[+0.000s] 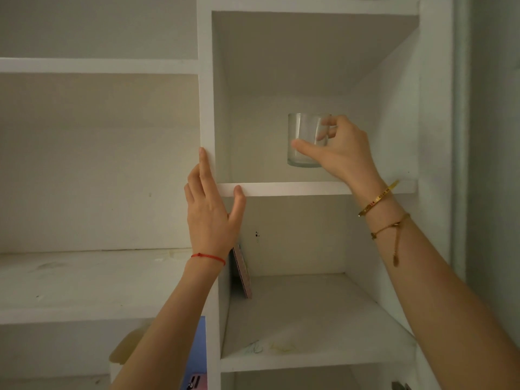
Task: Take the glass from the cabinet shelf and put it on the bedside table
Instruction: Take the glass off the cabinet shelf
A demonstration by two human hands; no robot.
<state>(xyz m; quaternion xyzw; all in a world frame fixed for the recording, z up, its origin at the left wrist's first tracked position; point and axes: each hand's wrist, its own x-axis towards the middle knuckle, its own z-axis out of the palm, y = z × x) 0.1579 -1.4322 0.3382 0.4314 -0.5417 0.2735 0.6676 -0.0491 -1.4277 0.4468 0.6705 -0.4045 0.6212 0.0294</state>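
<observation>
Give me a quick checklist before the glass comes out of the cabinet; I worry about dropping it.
1. Grip on the glass: right hand has thumb in front and fingers behind. Ok.
2. Glass upright: ok.
3. Glass lifted off the shelf: cannot tell; its base sits near the shelf's front edge.
4. Way out of the compartment: nothing else stands in it. Ok.
5. Left hand braced: flat on the cabinet divider, thumb on the shelf edge. Ok.
6. Bedside table ready: not in view, cannot tell.

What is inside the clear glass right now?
Nothing shows inside the clear, short, round glass; the white cabinet wall is visible through it. The right hand covers its right side, thumb across the front.
</observation>
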